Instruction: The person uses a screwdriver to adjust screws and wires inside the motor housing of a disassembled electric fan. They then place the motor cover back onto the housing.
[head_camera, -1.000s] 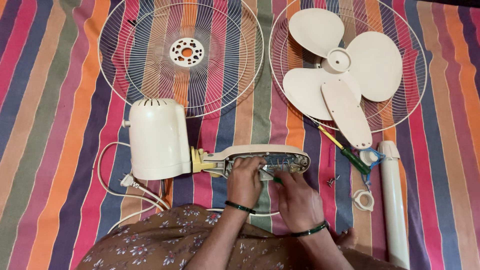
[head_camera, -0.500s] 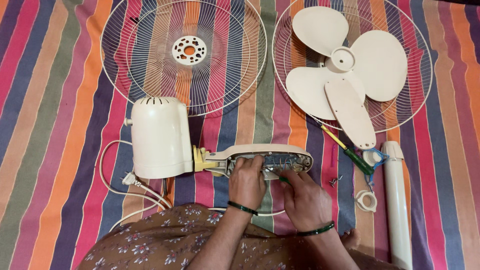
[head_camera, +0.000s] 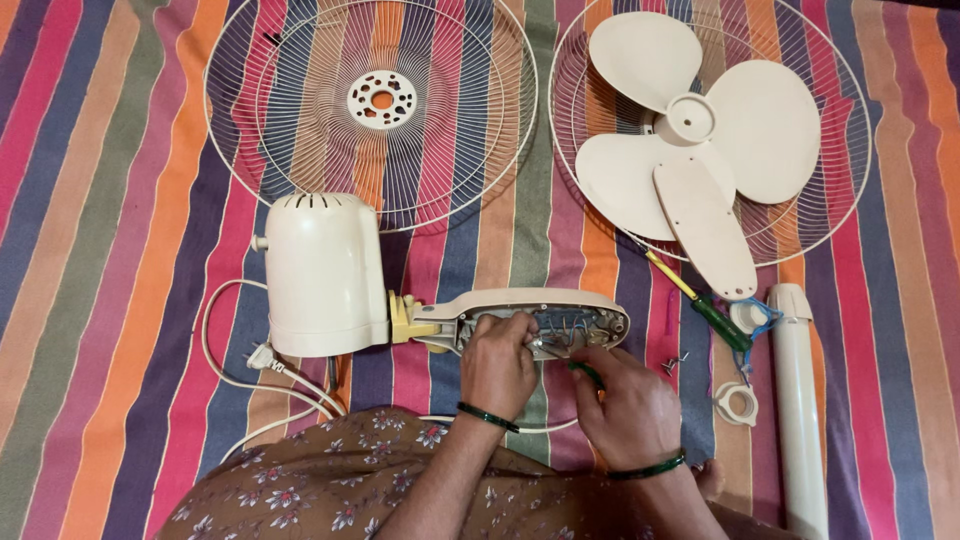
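Now | L hand fingers on open fan neck housing | R hand fingers clamped on green tool

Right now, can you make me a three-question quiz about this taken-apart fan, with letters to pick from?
1. Where does the fan blade lie?
A. on the right wire guard
B. on the motor housing
C. under the tube

2. How many wire guards lie on the striped cloth?
A. one
B. two
C. four

3. In what state is the fan neck?
A. sealed
C. broken in two
B. opened, wires showing

Answers:
1 A, the blade rests inside the right wire guard.
2 B, the left wire guard and the right one.
3 B, wires show inside it, where the left hand and right hand reach.
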